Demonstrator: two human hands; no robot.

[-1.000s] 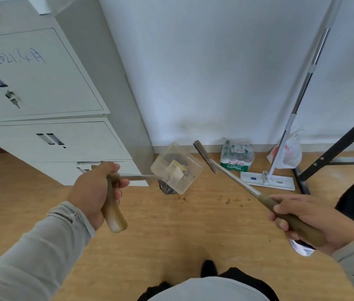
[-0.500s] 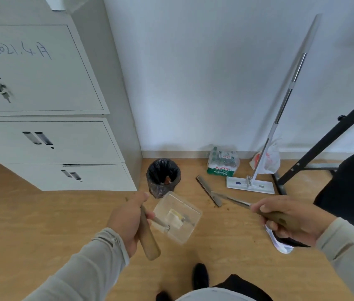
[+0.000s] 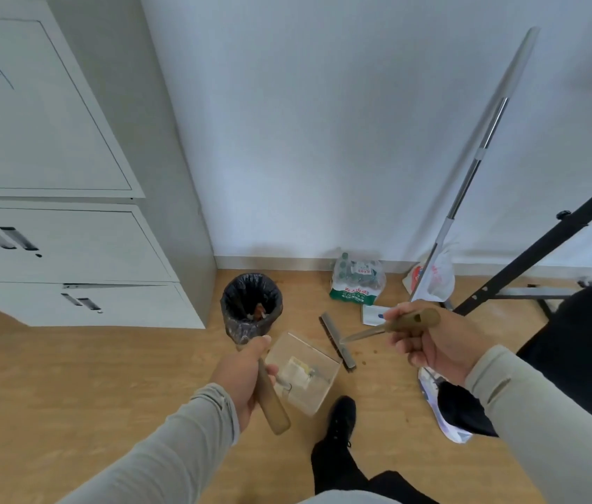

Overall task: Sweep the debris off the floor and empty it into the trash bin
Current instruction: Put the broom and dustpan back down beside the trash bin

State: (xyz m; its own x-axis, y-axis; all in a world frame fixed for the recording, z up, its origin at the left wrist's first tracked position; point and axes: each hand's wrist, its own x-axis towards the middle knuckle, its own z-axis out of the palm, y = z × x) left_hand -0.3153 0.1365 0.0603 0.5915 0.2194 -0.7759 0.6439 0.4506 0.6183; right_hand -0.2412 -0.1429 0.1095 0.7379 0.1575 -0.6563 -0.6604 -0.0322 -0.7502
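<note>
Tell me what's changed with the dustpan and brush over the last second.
The left hand has lowered the clear dustpan from in front of the trash bin towards the floor, beside the debris. The right hand has swung the brush down, its head now right of the pan's mouth. Both hands grip their wooden handles as before. The bin, mop and bags have not moved.

Handwritten blue marks, cut off and illegible, cross a cabinet door (image 3: 25,114) far above the left hand (image 3: 242,376); the bottle pack (image 3: 358,281) label is unreadable.
</note>
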